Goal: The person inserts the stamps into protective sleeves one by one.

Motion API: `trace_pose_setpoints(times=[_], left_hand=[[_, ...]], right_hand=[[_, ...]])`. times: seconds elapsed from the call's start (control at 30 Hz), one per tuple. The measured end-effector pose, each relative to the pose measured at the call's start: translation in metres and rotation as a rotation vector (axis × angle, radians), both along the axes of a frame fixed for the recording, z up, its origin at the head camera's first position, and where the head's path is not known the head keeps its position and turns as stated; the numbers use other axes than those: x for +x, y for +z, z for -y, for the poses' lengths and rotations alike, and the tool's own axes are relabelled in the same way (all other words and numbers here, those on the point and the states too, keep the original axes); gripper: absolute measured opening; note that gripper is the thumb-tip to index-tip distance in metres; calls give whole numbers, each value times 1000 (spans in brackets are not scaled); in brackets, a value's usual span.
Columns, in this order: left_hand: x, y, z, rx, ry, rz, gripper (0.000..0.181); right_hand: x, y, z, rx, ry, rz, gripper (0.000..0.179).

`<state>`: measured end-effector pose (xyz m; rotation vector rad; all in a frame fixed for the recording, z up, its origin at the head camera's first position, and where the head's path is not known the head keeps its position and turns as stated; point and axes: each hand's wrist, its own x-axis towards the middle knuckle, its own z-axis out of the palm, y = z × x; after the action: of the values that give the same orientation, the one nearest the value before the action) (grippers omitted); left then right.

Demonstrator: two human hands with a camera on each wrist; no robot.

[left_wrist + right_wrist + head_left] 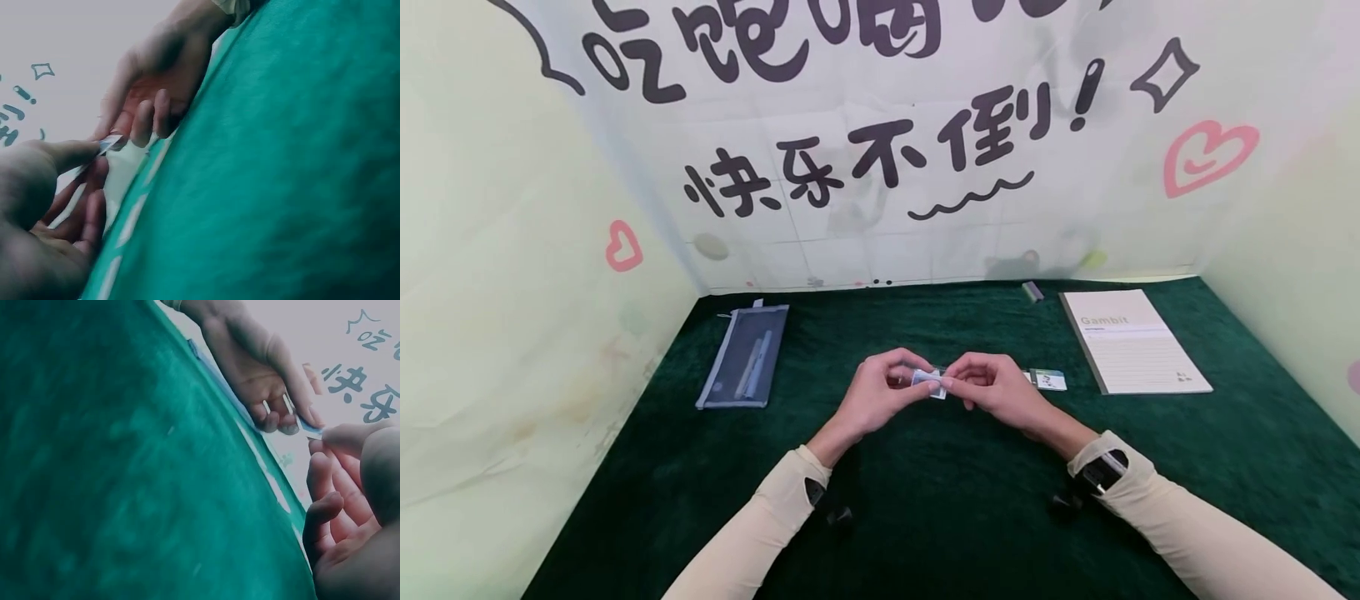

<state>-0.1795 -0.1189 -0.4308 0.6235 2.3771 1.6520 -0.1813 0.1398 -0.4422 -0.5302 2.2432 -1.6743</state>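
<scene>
Both hands meet over the middle of the dark green cloth. Between them is a small, thin, card-like piece (pixel 925 379), white with a bluish face; its exact kind cannot be told. My left hand (pixel 877 390) pinches it at one side, thumb nearest me. From the other side my right hand (pixel 996 387) pinches its edge between thumb and forefinger. In the left wrist view the piece (pixel 110 142) shows as a pale sliver between the fingertips. Just right of the right hand lies a small printed card (pixel 1049 380), with more of the same row partly hidden behind that hand.
A translucent zip pouch (pixel 747 354) with pen-like items inside lies to the left. On the right is a notebook (pixel 1138 342) marked "Gambit". A small purplish-grey block (pixel 1032 292) sits near the back edge, by the printed white backdrop (pixel 880 242).
</scene>
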Motion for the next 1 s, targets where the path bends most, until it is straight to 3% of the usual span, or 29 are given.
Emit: trace_pose_setpoints(times=[0.13, 0.2, 0.37, 0.5, 0.63, 0.8, 1.0], left_hand=[[-10, 17, 16, -28, -50, 23, 27], [-15, 25, 27, -56, -63, -7, 26], [-27, 39, 56, -164, -57, -83, 24], [-32, 48, 79, -242, -50, -57, 20], [-35, 49, 101, -354, -40, 0, 16], [-41, 39, 117, -469, 5, 72, 13], [-46, 30, 119, -515, 20, 35, 11]], right_hand=[[-5, 9, 12, 22, 2, -26, 27], [-10, 15, 22, 34, 10, -43, 26], [-27, 25, 55, 67, 29, -78, 21], [-38, 27, 84, 99, 59, -109, 15], [-44, 23, 112, 181, 109, -177, 8], [-46, 19, 138, 288, 140, -210, 5], [-45, 18, 150, 377, 78, -201, 4]])
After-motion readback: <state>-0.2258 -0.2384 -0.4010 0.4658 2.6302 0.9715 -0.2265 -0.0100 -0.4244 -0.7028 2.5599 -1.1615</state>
